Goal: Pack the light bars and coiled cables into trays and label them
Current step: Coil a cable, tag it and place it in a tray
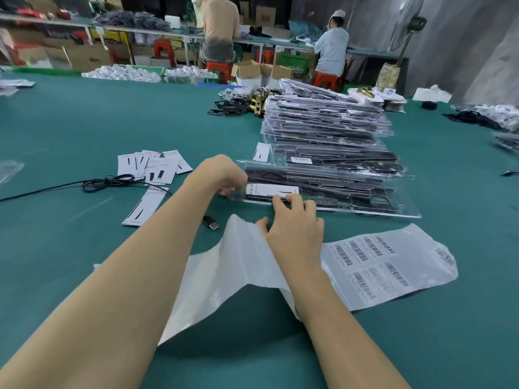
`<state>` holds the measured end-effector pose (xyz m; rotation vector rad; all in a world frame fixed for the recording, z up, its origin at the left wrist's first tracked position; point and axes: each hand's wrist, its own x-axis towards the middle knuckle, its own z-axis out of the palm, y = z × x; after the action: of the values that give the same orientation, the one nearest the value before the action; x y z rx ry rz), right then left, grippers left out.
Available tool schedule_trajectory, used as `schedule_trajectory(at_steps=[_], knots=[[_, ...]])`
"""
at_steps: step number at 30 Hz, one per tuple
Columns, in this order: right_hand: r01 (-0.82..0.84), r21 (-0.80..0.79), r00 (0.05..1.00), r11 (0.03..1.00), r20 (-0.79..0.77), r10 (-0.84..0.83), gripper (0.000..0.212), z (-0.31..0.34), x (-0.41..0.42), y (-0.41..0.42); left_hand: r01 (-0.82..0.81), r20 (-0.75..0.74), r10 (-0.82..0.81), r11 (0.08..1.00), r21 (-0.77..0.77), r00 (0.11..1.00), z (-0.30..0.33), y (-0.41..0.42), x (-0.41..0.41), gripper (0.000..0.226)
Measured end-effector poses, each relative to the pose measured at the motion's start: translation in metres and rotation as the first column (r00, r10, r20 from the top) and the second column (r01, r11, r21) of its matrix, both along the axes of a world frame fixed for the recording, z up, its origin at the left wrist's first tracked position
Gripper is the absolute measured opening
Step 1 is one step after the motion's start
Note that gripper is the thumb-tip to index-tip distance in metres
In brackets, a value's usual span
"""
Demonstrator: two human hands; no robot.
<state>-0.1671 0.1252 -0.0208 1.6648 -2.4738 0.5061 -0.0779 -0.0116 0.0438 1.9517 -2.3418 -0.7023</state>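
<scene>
While my left hand (227, 175) pinches the near tray's (331, 202) left end, my right hand (295, 220) fingertips press the card (273, 190) flat, so I should seat it squarely before letting go.

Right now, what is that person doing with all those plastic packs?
A person is packing light bars into clear plastic trays. Both hands work at the near end of the front tray: the left hand holds its end, and the right hand presses on a white card there. A tall stack of filled trays stands behind. More cards and a barcode label sheet lie on the green table.
</scene>
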Motion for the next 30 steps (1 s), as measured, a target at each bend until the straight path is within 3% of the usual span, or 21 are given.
schedule_trajectory(at_steps=[2,4,7,9,11,14,19,21,23,24,25,26,27,28,30], knots=[[-0.002,0.004,1.0,1.0,0.007,0.002,0.045,0.002,0.0,0.001,0.01,-0.054,-0.007,0.999,0.053,0.999,0.0,-0.001,0.001,0.019],[-0.007,-0.003,1.0,1.0,0.021,0.008,0.043,0.004,0.001,0.002,-0.063,-0.219,0.088,0.991,0.121,0.972,-0.009,-0.005,0.004,0.004],[-0.022,-0.025,0.999,0.999,0.046,0.023,0.04,0.005,0.001,0.003,-0.098,-0.424,0.136,0.989,0.112,0.895,-0.024,-0.01,0.005,0.024],[-0.026,-0.014,0.997,1.0,0.075,0.027,0.037,0.005,0.0,0.002,-0.085,-0.518,0.096,0.995,0.045,0.85,-0.029,-0.009,0.005,0.024],[-0.026,-0.003,0.993,1.0,0.111,0.026,0.037,0.004,-0.002,0.001,-0.059,-0.566,0.06,0.998,0.019,0.823,-0.033,-0.008,0.003,0.014],[-0.017,-0.058,0.983,0.998,0.181,0.028,0.035,0.001,-0.005,0.0,-0.037,-0.58,0.031,0.999,0.001,0.814,-0.037,-0.005,0.0,0.018],[-0.037,-0.188,0.933,0.981,0.345,0.101,0.025,0.002,-0.016,-0.008,-0.132,-0.665,0.078,0.991,-0.032,0.743,-0.044,-0.003,0.001,0.02],[-0.058,-0.375,0.802,0.925,0.535,0.267,0.025,0.011,-0.019,-0.009,-0.177,-0.707,0.104,0.984,-0.031,0.699,-0.045,-0.003,0.007,0.021],[-0.01,-0.508,0.593,0.861,0.691,0.414,0.033,0.022,-0.024,-0.011,-0.211,-0.744,0.115,0.977,-0.036,0.659,-0.047,-0.003,0.016,0.023],[0.022,-0.531,0.408,0.847,0.778,0.477,0.035,0.027,-0.026,-0.012,-0.223,-0.755,0.114,0.974,-0.044,0.645,-0.049,-0.002,0.021,0.022],[0.045,-0.533,0.152,0.845,0.84,0.521,0.035,0.032,-0.028,-0.013,-0.23,-0.765,0.109,0.972,-0.053,0.634,-0.051,-0.001,0.025,0.022],[0.063,-0.514,-0.097,0.856,0.85,0.517,0.033,0.035,-0.03,-0.013,-0.235,-0.776,0.104,0.97,-0.059,0.622,-0.053,-0.001,0.029,0.022],[0.094,-0.487,-0.275,0.868,0.826,0.493,0.03,0.036,-0.033,-0.014,-0.242,-0.79,0.101,0.968,-0.061,0.604,-0.056,-0.001,0.032,0.022],[0.141,-0.436,-0.356,0.889,0.815,0.457,0.026,0.035,-0.036,-0.015,-0.253,-0.805,0.103,0.966,-0.06,0.584,-0.057,0.0,0.035,0.023],[0.235,-0.28,-0.422,0.931,0.834,0.357,0.018,0.031,-0.04,-0.016,-0.287,-0.826,0.12,0.956,-0.052,0.55,-0.059,0.0,0.037,0.023]])
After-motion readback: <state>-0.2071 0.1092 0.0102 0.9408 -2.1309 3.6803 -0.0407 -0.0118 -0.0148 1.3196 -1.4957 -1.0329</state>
